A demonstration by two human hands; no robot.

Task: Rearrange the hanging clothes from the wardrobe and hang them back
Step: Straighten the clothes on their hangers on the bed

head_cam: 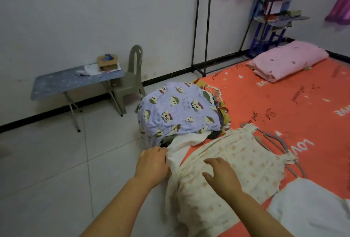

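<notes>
The dress (236, 163) lies flat on the bed (284, 108), at 6 o'clock from the pile (178, 111). Its edge is pinched by the left hand (151, 164); the right hand (221, 174) is pressed flat on it, fingers spread. Smoothing is judged to be in hand. Next, the hanger (274, 141) at 2 o'clock is to be inserted.

Only two limbs of the person show: a left forearm (117, 204) and right forearm (259, 214), both bare to the wrist, ending in an ungloved left grip (151, 164) and right grip (221, 177).
</notes>
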